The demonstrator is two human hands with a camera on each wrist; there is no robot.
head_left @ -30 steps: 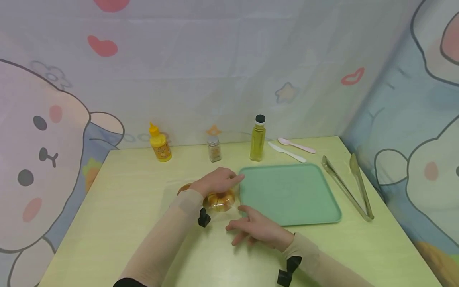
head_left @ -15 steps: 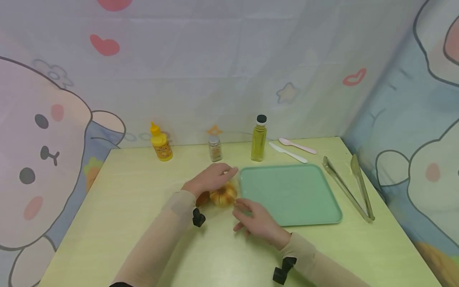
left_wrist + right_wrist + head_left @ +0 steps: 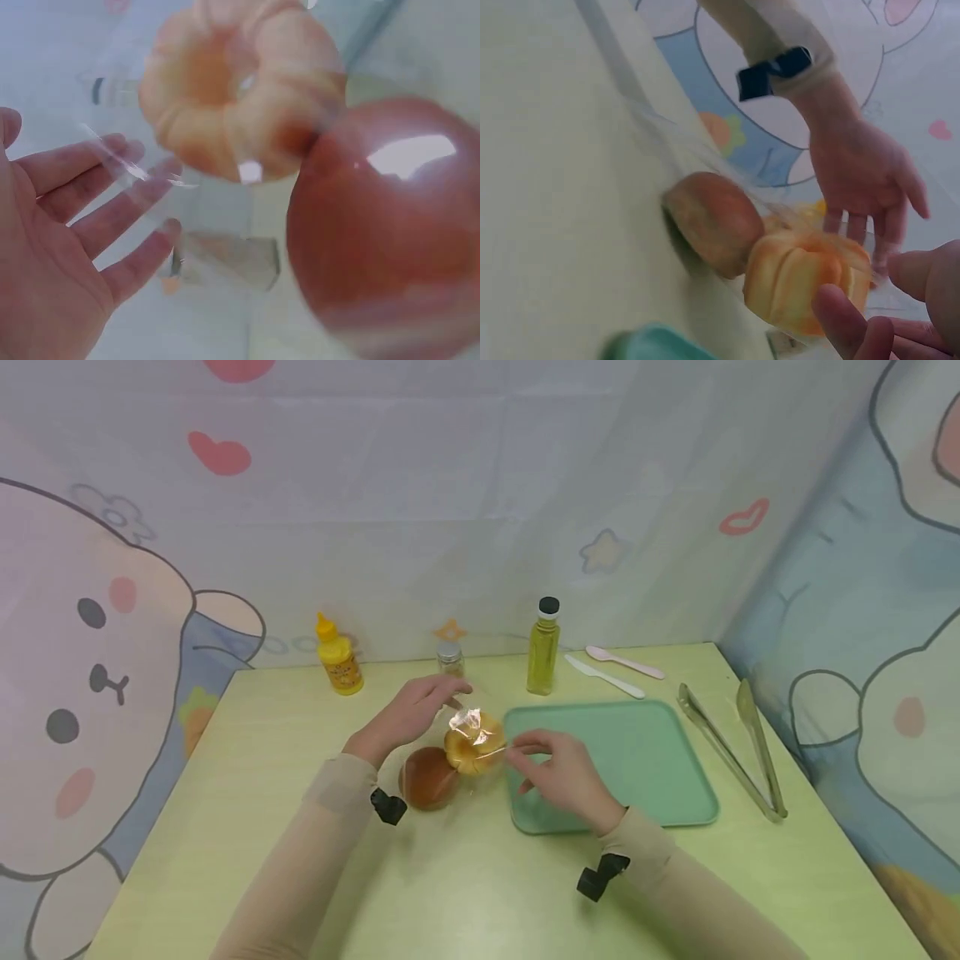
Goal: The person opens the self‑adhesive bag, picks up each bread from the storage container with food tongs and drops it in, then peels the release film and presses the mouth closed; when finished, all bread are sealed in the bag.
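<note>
A clear plastic bag (image 3: 467,720) holds a golden ring-shaped bread (image 3: 472,750) and a round brown bun (image 3: 429,778). My right hand (image 3: 561,772) pinches the bag's edge beside the golden bread, over the left side of a green tray (image 3: 615,760). On the other side, my left hand (image 3: 408,714) is held with its fingers extended near the bag. The left wrist view shows its palm and spread fingers (image 3: 112,217) by the plastic; whether they touch it I cannot tell. In the right wrist view the bag with both breads hangs tilted, apparently off the table.
Along the back stand a yellow squeeze bottle (image 3: 340,660), a small shaker jar (image 3: 450,658) and an oil bottle (image 3: 543,652). A white plastic knife (image 3: 603,677) and a pink spoon (image 3: 624,662) lie behind the tray. Metal tongs (image 3: 727,752) lie open at its right.
My right hand has moved up and now pinches the bag. The bag has risen and shifted, baring the brown bun to view. My left hand has drawn off the bread, leftward and up.
</note>
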